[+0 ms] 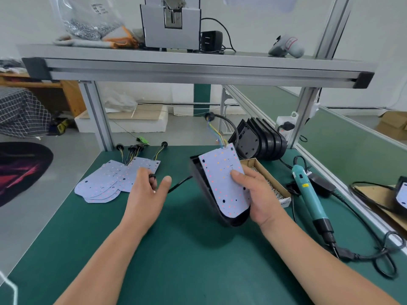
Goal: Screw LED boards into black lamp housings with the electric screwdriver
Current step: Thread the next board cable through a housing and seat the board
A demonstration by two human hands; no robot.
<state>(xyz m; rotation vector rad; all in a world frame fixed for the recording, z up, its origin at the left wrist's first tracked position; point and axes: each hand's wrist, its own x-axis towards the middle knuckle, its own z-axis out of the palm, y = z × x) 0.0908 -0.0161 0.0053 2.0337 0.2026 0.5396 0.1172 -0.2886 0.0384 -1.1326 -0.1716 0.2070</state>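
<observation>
Your right hand [257, 194] holds a black lamp housing [209, 199] above the middle of the green tabletop [176, 249], tilted, with its rounded end toward you. A white LED board [222, 181] lies in the housing, and your thumb presses on the board while the other fingers close around the housing from the right side, so this hand is clamped on both parts together. Coloured wires [217, 134] go up from the far end of the board to a black cable. Your left hand [146, 190] is over the tabletop, left of the housing, with the fingers curled and the thumb apart; something small and black is at the fingertips, but I cannot tell if the hand really grips it. Behind this hand, toward the far left corner of the tabletop, a pile of LED boards [103, 183] lies flat, with their wires pointing to the far edge. A small cardboard box of screws [268, 181] stands just to the right of the housing, partly hidden by your right hand. The teal electric screwdriver [308, 192] lies near the right edge, with its black cord curling toward you. A row of black housings [262, 142] stands on edge at the far right corner.
</observation>
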